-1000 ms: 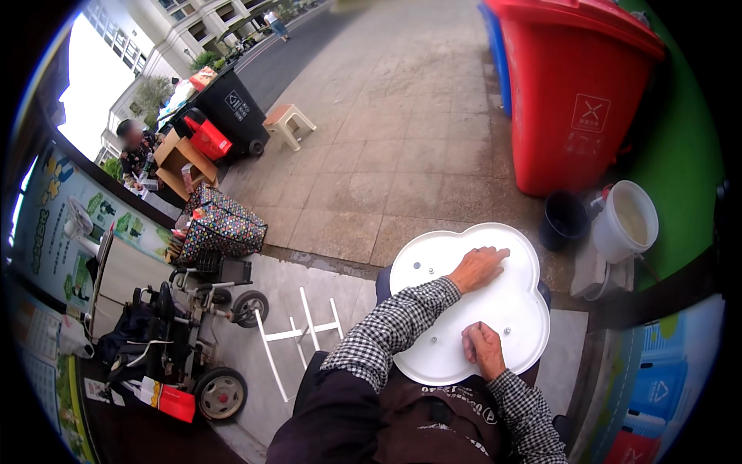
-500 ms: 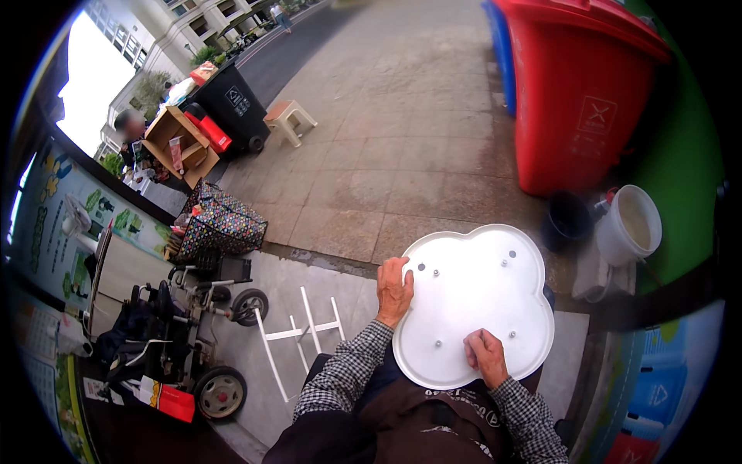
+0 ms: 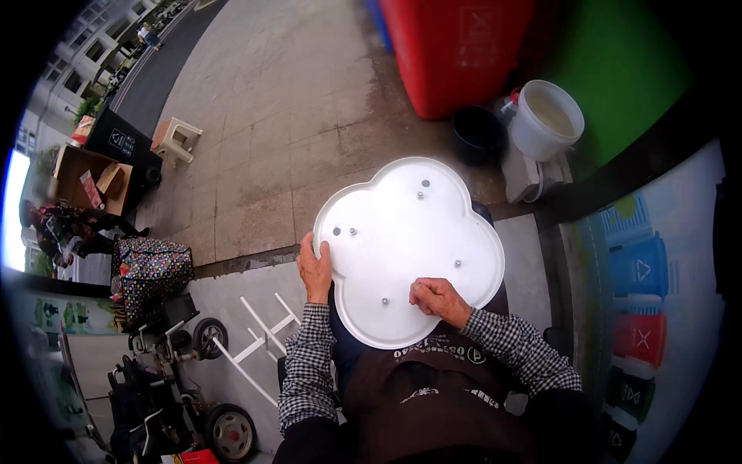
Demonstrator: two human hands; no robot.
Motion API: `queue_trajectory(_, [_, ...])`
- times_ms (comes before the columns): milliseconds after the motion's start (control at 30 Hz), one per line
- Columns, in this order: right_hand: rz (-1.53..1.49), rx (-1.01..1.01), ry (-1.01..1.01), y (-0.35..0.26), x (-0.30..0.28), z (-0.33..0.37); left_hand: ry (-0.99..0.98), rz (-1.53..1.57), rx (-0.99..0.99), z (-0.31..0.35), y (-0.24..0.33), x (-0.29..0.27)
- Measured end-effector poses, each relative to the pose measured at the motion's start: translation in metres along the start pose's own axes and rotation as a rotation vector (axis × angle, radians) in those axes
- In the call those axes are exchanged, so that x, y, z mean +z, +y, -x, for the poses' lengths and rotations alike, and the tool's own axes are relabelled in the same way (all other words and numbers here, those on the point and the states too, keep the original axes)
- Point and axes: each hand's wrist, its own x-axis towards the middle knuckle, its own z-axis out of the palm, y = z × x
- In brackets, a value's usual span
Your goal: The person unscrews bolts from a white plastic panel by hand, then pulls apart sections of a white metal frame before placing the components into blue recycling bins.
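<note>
A white four-lobed panel (image 3: 413, 243) with a raised rim lies across my lap, its underside or inner face up. Several short metal studs stand up from it, and two dark round spots show near its far lobes. At the left rim, my left hand (image 3: 314, 271) grips the edge, with the thumb on top and the other fingers around the outside. My right hand (image 3: 440, 300) hovers over or rests on the near part of the panel, between the two nearer studs. Its fingers are curled together; whatever they may hold is hidden.
A white tubular frame (image 3: 263, 340) lies left of my lap, beside a wheeled cart (image 3: 166, 387). Beyond are a patterned bag (image 3: 154, 267), a person (image 3: 66, 232), a stool (image 3: 176, 139) and a black bin (image 3: 124, 147). Far right stand a red bin (image 3: 456, 54) and a white bucket (image 3: 547, 120).
The whole view has swung and tilted, so the panel and surroundings appear farther left. My left hand stays at the rim; my right hand stays curled over the panel's near part.
</note>
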Motion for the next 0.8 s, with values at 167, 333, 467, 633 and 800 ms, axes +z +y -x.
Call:
queue_trajectory(167, [-0.165, 0.01, 0.017, -0.007, -0.015, 0.005, 0.083, -0.16, 0.125, 0.004, 0.008, 0.02])
queue_trajectory(333, [-0.071, -0.207, 0.205, -0.047, -0.051, 0.007, 0.135, -0.126, 0.159, 0.007, 0.003, 0.009])
queue_trajectory(467, [-0.015, -0.323, 0.641, -0.049, -0.115, 0.023, 0.176, -0.147, 0.177, 0.005, 0.017, 0.012])
queue_trajectory(633, [0.129, -0.114, 0.913, -0.02, -0.185, 0.022, 0.157, -0.106, 0.1, 0.009, 0.01, 0.007])
queue_trajectory(800, [0.452, 0.011, 0.755, 0.013, -0.198, 0.015, 0.164, -0.077, 0.105, 0.011, 0.014, 0.008])
